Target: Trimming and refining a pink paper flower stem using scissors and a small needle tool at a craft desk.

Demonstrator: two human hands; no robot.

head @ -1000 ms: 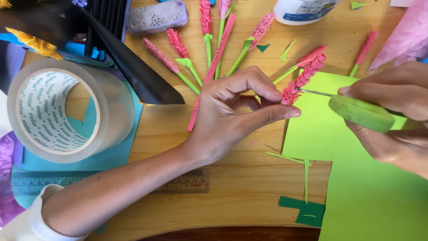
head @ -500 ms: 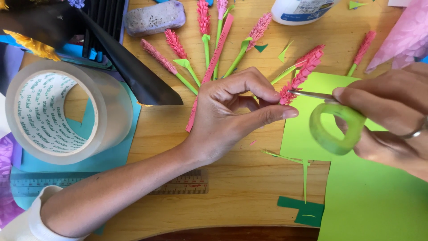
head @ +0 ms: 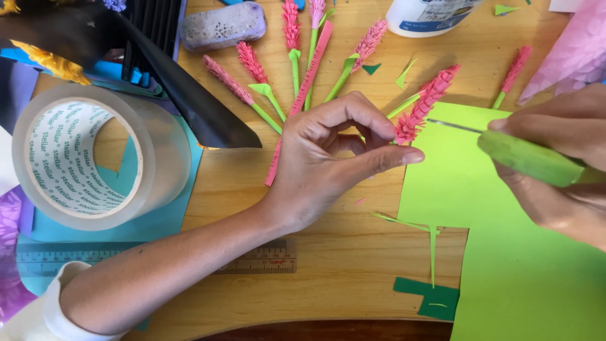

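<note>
This is a home craft corner set up for paper work. A wooden table (head: 341, 265) is crowded with pink paper flowers (head: 252, 63), green paper sheets (head: 536, 278), a big roll of clear tape (head: 95, 158), a glue bottle (head: 429, 14), a ruler (head: 259, 257) and paper scraps (head: 429, 297).

Glue bottle (head: 432, 14): top edge of the wooden table, right of centre; a white plastic body cut off by the frame, so only its lower part shows.
Bottle label: wraps that white body, blue with a white band (print too small and cropped to make out).
Tape roll (head: 85, 158): far left, lying on blue paper; a wide ring of clear tape.
Roll's inner core: white card liner facing the camera, covered in repeated small green print.
Signs, screens: none in view.
</note>
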